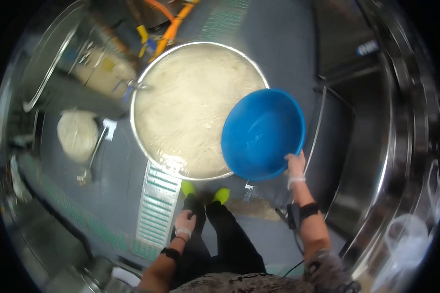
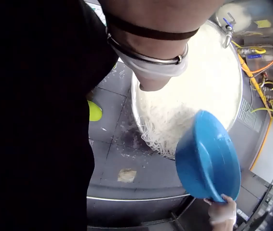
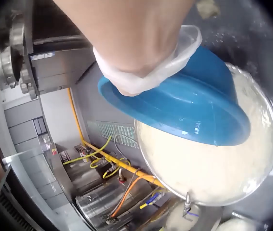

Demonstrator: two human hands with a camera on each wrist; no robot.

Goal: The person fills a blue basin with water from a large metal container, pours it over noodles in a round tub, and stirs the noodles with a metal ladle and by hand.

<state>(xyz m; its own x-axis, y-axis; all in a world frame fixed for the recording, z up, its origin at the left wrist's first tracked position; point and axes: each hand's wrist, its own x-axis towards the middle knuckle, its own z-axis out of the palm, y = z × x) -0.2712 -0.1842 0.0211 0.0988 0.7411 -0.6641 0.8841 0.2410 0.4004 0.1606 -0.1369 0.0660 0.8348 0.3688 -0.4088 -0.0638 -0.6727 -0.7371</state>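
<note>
A large round metal vat (image 1: pixel 133 115) is filled with cloudy, pale liquid (image 1: pixel 195 97); white noodles (image 2: pixel 160 130) show near its edge in the left wrist view. Over the vat's right side my right hand (image 1: pixel 296 165), in a clear plastic glove, grips the rim of a blue basin (image 1: pixel 263 132). The basin is tilted and only a wet sheen shows inside it. My left hand (image 1: pixel 185 223), also gloved, hangs loosely beside my leg and holds nothing. Its fingers are mostly hidden in the left wrist view.
A small tap (image 1: pixel 141 86) reaches over the vat's left rim. Green-slotted drain grating (image 1: pixel 157 210) crosses the grey floor. A pale round bundle (image 1: pixel 78 135) lies to the left, and a dark metal unit (image 1: pixel 362 141) stands on the right. Orange pipes (image 1: pixel 171 34) run behind.
</note>
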